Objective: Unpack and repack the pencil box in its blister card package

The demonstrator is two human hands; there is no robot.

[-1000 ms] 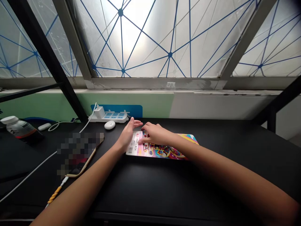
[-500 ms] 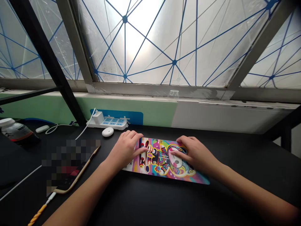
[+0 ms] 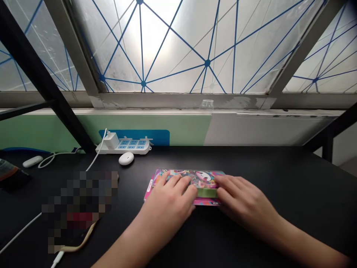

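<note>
Two hands rest on a cartoon-printed pink box (image 3: pixel 189 176) lying flat on a black table (image 3: pixel 273 167), near its front edge. The left hand (image 3: pixel 166 203) covers the box's left half, its fingers (image 3: pixel 178 182) slightly spread and lying flat on top. The right hand (image 3: pixel 244 201) comes in from the other side, its fingers (image 3: pixel 230 186) close together, the tips at a green strip (image 3: pixel 206 192) across the box. Neither hand pinches anything. Flat fingers on both sides appear to give an even, steady hold. The box looks closed; its contents cannot be seen. Beyond it sit a white power strip (image 3: pixel 122 147) and a white oval case (image 3: pixel 126 158), with a pixelated phone (image 3: pixel 79 208) to the left.
</note>
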